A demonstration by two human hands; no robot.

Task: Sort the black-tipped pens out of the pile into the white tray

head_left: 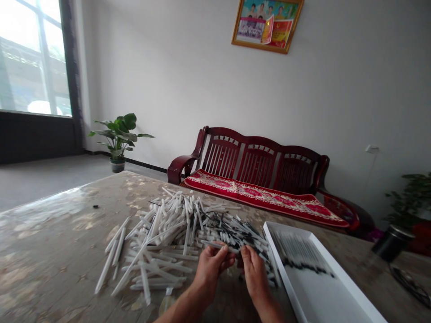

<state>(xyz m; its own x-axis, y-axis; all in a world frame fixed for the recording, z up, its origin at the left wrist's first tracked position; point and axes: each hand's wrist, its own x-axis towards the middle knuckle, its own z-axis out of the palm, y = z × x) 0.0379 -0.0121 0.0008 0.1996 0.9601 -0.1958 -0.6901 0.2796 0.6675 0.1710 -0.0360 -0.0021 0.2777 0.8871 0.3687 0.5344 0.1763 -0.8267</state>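
A slim pale tube (pixel 212 244), like a pen barrel, is pinched between the thumb and fingers of my left hand (pixel 208 267). The tube runs toward my right hand (pixel 253 271), whose thumb and fingers close on its other end, partly hidden. Just beyond my hands lies a big loose pile of white tubes (pixel 171 220). Thin dark and grey sticks (pixel 244 229) are heaped at its right side. To the right, a shallow white box (pixel 286 280) contains a row of slim clear sticks with black ends (pixel 303 251).
A patterned tabletop (pixel 63 251) carries everything, with a small dark bit (pixel 95 206) at left. At the right edge are a black cylinder (pixel 392 242) and a dark cable-like item (pixel 409 282). Beyond the table stands a wooden bench (pixel 257 161) with a red cover.
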